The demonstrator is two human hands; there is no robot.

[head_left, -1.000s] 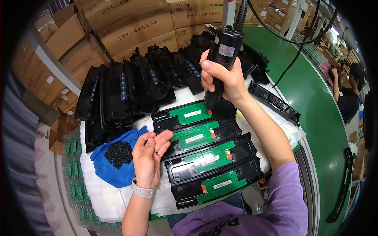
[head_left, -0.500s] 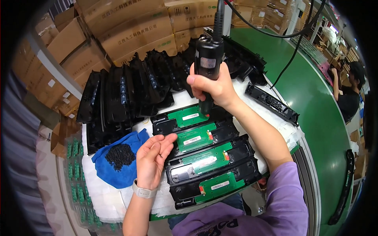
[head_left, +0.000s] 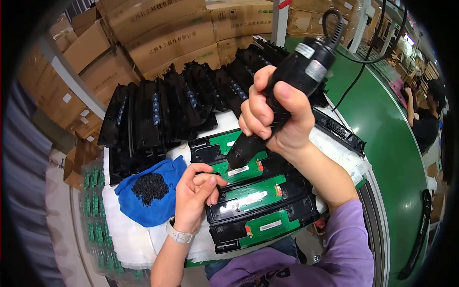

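My right hand [head_left: 289, 117] is wrapped round a black electric screwdriver [head_left: 308, 62], held tilted with its lower end pointing down and left. That end is over the second green circuit board [head_left: 246, 171] from the back; I cannot tell whether the bit touches it. Close beside the tip, my left hand [head_left: 193, 193] has its fingers curled and the thumb against them; anything pinched there is too small to make out. The boards lie in long black plastic housings [head_left: 291, 210], several in a row. Left of my left hand, a pile of small black screws [head_left: 150, 188] rests on a blue cloth [head_left: 131, 208].
More black housings [head_left: 148, 115] stand crowded at the back left, before stacked cardboard boxes [head_left: 177, 45]. Another housing [head_left: 339, 130] lies right of my forearm. The screwdriver's cable [head_left: 368, 61] loops up right. Trays of green boards [head_left: 95, 210] sit left. A person [head_left: 428, 119] is far right.
The screwdriver has gone from upright over the farthest board to tilted over the second one, nearer me. My left hand has moved slightly right and its fingers have curled in.
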